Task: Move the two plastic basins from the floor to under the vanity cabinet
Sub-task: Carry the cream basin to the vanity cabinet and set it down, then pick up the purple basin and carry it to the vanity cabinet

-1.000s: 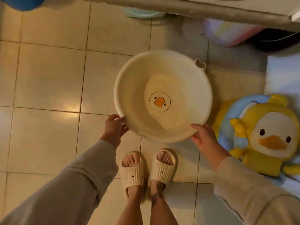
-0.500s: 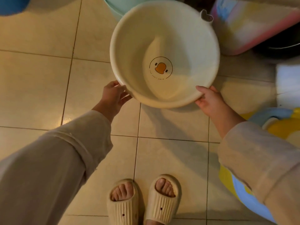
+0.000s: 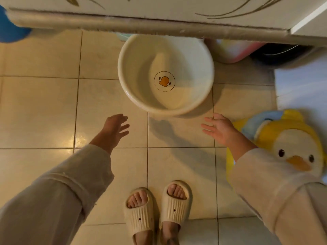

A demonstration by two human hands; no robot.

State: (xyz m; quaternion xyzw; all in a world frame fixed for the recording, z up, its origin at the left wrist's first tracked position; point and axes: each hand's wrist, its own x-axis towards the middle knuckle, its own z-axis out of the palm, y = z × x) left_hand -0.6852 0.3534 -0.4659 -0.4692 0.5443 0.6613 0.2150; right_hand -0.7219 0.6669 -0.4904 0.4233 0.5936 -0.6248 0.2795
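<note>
A cream plastic basin (image 3: 139,96) with an orange duck print on its bottom rests on the tiled floor, its far rim hidden under the vanity cabinet (image 3: 159,23). A sliver of a teal basin (image 3: 122,36) peeks out beneath it at the cabinet's edge. My left hand (image 3: 115,129) hovers open just below and left of the cream basin, apart from it. To the basin's lower right my right hand (image 3: 219,128) is open too, palm up, fingers spread, touching nothing.
A yellow and blue duck plush (image 3: 290,147) lies on the floor at the right. A pink striped object (image 3: 231,52) and a dark bin (image 3: 276,55) sit under the cabinet at the right. A blue object (image 3: 10,32) is at the far left. My feet in cream slippers (image 3: 157,209) stand below.
Both hands held the cream basin by its rim a moment ago; they have let go and pulled back, and the basin now sits on the floor partly under the cabinet.
</note>
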